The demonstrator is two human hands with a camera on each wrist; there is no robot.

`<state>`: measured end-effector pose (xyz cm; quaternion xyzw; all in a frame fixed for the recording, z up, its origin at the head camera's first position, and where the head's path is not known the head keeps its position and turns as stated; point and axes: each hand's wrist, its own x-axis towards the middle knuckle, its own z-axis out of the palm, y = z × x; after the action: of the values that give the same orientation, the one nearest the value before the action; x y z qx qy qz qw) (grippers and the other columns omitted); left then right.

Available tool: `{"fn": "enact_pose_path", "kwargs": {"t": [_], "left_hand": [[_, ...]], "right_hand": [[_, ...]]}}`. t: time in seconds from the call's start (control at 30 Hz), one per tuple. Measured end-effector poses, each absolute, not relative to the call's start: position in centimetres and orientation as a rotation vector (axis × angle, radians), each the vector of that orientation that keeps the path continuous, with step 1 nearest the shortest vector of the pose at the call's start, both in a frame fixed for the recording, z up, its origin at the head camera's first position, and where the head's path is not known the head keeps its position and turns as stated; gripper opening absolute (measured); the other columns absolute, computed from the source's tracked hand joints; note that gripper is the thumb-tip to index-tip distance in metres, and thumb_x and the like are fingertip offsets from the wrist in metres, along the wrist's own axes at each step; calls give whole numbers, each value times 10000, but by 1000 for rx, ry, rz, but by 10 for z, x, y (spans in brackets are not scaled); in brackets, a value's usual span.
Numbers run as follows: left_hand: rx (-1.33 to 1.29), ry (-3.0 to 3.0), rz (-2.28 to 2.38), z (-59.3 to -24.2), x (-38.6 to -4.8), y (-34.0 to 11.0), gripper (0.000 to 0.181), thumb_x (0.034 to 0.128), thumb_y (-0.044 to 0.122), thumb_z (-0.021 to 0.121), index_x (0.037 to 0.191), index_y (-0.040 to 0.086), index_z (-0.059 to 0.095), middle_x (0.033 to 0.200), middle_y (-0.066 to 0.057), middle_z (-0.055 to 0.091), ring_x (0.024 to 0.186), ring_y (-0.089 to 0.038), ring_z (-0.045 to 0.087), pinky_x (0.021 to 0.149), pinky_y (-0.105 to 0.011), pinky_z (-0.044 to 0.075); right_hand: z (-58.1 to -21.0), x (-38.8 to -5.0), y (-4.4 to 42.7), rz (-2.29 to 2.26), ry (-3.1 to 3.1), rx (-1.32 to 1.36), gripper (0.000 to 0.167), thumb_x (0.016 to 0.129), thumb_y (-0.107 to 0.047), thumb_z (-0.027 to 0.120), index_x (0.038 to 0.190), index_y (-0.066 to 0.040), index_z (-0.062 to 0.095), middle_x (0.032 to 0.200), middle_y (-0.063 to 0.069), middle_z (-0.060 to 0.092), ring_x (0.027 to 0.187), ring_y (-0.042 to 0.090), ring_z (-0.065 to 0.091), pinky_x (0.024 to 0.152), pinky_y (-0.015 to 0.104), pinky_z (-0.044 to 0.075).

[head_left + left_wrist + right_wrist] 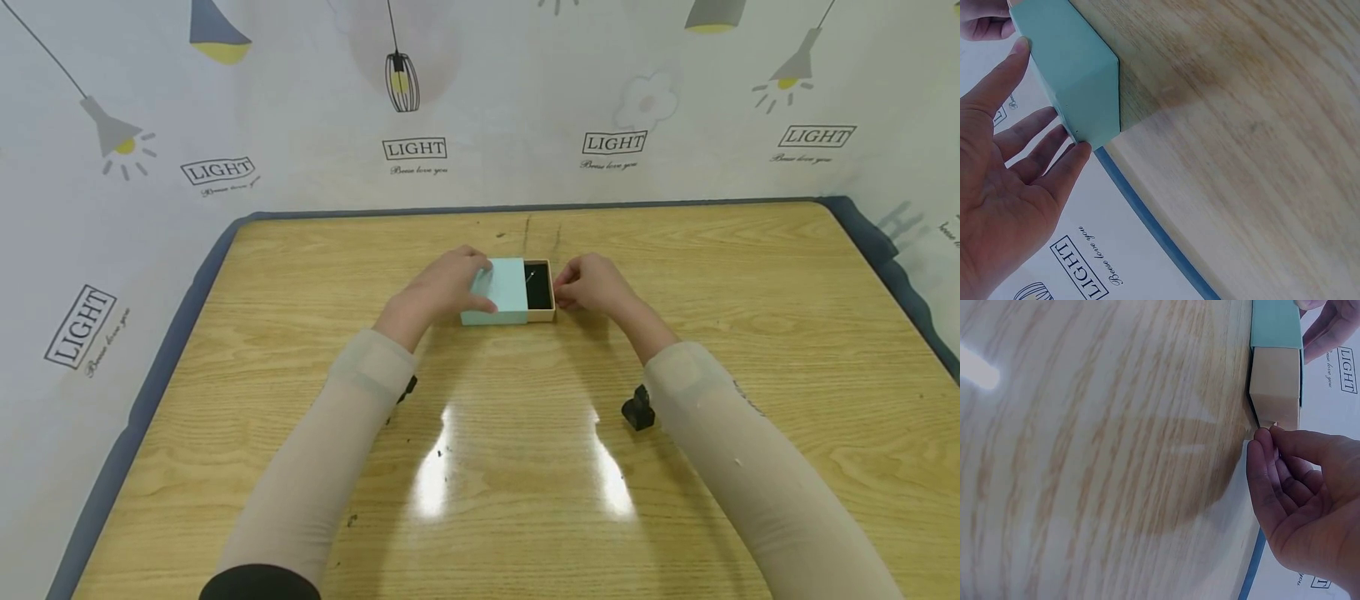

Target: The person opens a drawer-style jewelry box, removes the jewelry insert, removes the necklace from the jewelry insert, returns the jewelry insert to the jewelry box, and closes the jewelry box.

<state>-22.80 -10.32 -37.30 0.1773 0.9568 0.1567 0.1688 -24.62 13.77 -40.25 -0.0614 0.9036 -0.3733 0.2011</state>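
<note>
Box cover (pixel 504 292) in mint green sits in the far half of the table (pixel 510 517), about midway between left and right. I hold it with my left hand (pixel 442 287), thumb at its near edge and fingers spread wide over its left part, a grip that I judge steadies it. Out of its right end juts the tan inner tray (pixel 541 316), baring a black insert (pixel 537 287). My right hand (pixel 596 285) has its thumb and finger narrowed to a pinch at the tray's right end, apparently on some small part of it; I can't make out exactly what. Both my forearms reach from the near side and angle inward, leaving my hands facing each other across the box.
</note>
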Motion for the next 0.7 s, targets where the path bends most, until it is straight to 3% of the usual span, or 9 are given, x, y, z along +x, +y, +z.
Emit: {"fn": "enact_pose_path", "kwargs": {"t": [0.7], "left_hand": [[493,2714,451,-373,-228,-103,728,880,405,753,1479,115,460,1575,-91,374,1448,-281,373,1235,-419,332]], "right_hand": [[-401,-246,139,-1018,2531,-182,167,987,-83,587,1046,52,665,1001,187,716,831,207,720,774,306,625]]}}
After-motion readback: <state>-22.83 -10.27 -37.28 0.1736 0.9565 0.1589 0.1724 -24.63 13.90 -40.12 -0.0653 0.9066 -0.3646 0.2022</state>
